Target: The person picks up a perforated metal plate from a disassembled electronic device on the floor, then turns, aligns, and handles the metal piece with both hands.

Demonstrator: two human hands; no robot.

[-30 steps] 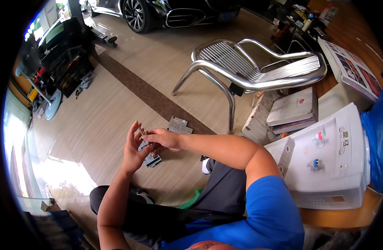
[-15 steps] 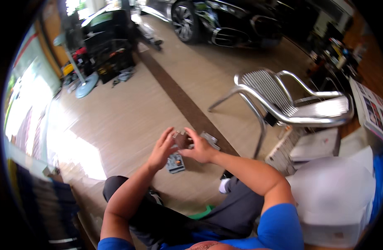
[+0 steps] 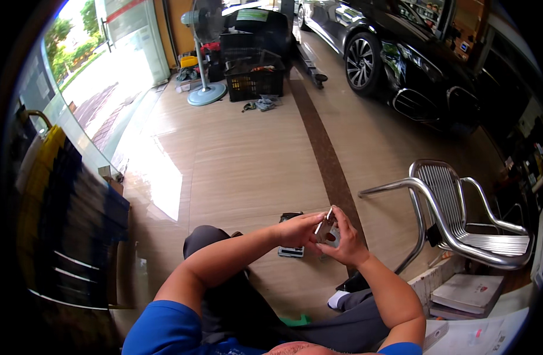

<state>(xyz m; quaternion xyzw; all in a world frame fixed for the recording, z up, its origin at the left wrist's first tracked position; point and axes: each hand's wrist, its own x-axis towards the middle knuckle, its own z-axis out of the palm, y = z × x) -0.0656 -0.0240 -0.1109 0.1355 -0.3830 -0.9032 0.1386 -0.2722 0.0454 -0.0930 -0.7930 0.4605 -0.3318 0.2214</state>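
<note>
In front of my knees, both hands are raised over the floor and hold one small part between them. The part [image 3: 323, 228] is flat and silvery-white, with a brownish patch low on it; its exact kind does not show. My left hand [image 3: 300, 231] pinches it from the left, fingers closed on its edge. My right hand [image 3: 349, 244] has its fingers and thumb curved round the other side. On the floor below, partly hidden by my left hand, lies a grey piece of hardware [image 3: 291, 251], with a dark bit [image 3: 291, 215] beyond it.
A metal armchair [image 3: 443, 207] stands at the right, above a box with books [image 3: 466, 293]. Farther off are a black car [image 3: 396, 65], a black crate [image 3: 254, 77] and a pedestal fan [image 3: 206, 93]. At the left stands a dark rack [image 3: 64, 219] by the glass door.
The view has swung left and steadied. The held part was seen as a brown lump with shiny bits; now a flat, pale side shows. Both hands have drawn closer round it.
</note>
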